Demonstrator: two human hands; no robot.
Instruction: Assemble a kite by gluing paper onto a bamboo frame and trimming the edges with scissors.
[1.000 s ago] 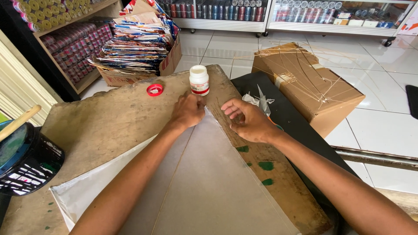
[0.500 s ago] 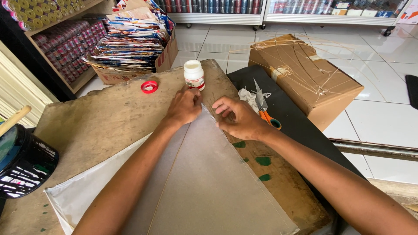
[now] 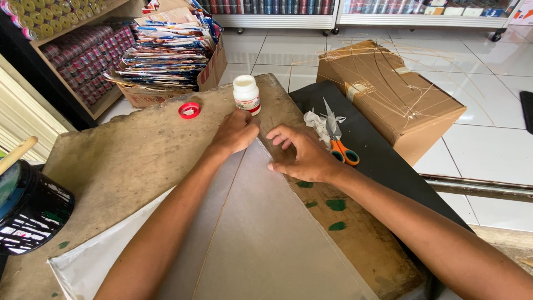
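A large grey-brown paper sheet (image 3: 277, 233) with a thin stick running up its middle lies on a worn wooden board (image 3: 122, 161). My left hand (image 3: 236, 132) presses on the sheet's far tip, fingers curled down. My right hand (image 3: 302, 155) lies flat along the sheet's right edge, fingers spread. A small white glue bottle (image 3: 246, 94) stands open just beyond my left hand, its red cap (image 3: 189, 110) lying to the left.
Orange-handled scissors (image 3: 338, 141) and crumpled paper scraps rest on a black mat (image 3: 383, 166) to the right. A taped cardboard box (image 3: 388, 94) sits beyond. A box of stacked colourful packets (image 3: 166, 50) stands at the back left, a black paint tin (image 3: 28, 205) at left.
My right hand slid down from the tip and flattened along the sheet's right edge. My left hand stayed at the tip.
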